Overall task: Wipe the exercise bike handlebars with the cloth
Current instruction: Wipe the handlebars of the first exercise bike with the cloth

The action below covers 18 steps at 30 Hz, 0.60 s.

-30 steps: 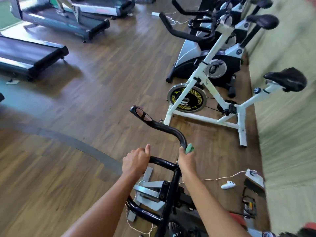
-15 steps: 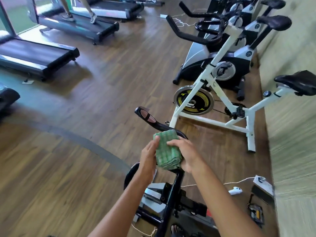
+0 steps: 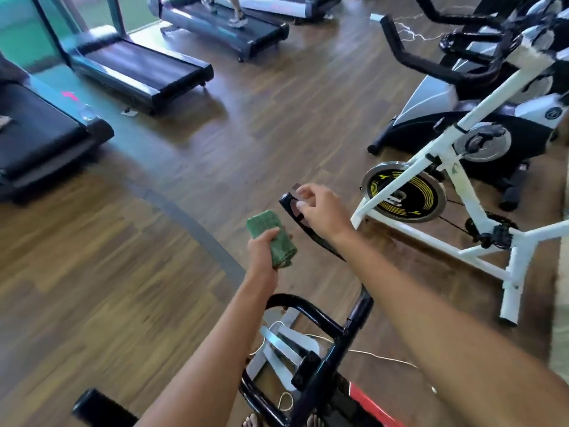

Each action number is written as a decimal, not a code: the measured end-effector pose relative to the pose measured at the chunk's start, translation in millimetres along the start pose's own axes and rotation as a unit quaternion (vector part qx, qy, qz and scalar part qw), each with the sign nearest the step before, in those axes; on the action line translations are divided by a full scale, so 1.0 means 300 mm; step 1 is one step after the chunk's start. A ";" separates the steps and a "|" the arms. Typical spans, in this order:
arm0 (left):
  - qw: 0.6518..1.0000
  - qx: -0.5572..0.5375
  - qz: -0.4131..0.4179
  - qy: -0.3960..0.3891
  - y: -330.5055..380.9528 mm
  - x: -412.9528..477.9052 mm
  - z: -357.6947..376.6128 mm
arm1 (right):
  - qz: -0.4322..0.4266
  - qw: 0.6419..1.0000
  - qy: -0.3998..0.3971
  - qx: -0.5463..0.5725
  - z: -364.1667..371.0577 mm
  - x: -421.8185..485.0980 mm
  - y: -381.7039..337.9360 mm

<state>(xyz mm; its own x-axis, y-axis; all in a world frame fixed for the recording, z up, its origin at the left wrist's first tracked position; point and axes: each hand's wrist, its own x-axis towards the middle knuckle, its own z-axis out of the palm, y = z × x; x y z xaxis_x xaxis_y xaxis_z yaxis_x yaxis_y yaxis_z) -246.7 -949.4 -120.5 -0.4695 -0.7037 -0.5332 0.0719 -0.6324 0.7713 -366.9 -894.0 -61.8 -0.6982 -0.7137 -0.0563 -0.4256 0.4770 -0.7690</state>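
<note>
Head view. Left grip (image 3: 264, 251) is clenched round a folded green cloth (image 3: 271, 237). The fingers wrap the lower half, and the upper half sticks out above the fist. The cloth is held in the air just left of the far horn of the black handlebars (image 3: 311, 311) and does not visibly touch it.

Right grip (image 3: 320, 211) sits over the tip of that horn, with forefinger and thumb curled close at the bar end. The frame is blurred there, so I cannot tell whether they actually close on the bar. The bar runs back under the right wrist to the stem, and a second curved section loops out below the left forearm.

Below the stem are grey frame parts and a thin white cord (image 3: 381, 357) on the wooden floor (image 3: 123, 272). Toes show at the bottom edge.

To the right stands a white bike (image 3: 431, 240) with a black-and-yellow flywheel (image 3: 403, 192). Darker bikes stand beyond it.

Far left and top there is a row of black treadmills (image 3: 144, 69). A person's feet (image 3: 237, 20) are on the farthest belt.
</note>
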 end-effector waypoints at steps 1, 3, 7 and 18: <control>1.000 0.006 0.012 0.015 0.004 0.018 0.025 | -0.019 0.999 -0.022 -0.014 0.008 0.037 -0.005; 0.999 -0.017 0.036 -0.008 0.014 0.043 0.084 | -0.047 0.996 -0.055 -0.045 0.014 0.095 -0.006; 0.996 -0.021 0.088 -0.012 0.036 0.061 0.195 | -0.065 0.993 -0.080 -0.052 -0.008 0.156 0.005; 0.942 0.009 0.272 0.198 -0.131 0.136 0.319 | -0.043 0.997 -0.063 0.007 -0.004 0.187 0.060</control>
<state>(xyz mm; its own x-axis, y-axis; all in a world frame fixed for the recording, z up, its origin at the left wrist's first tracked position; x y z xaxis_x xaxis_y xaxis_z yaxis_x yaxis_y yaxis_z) -353.0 -922.2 -139.4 -0.0032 -0.9897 -0.1433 0.1906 -0.1413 0.9715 -414.5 -924.8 -77.9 -0.5816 -0.8107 -0.0678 -0.4721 0.4042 -0.7834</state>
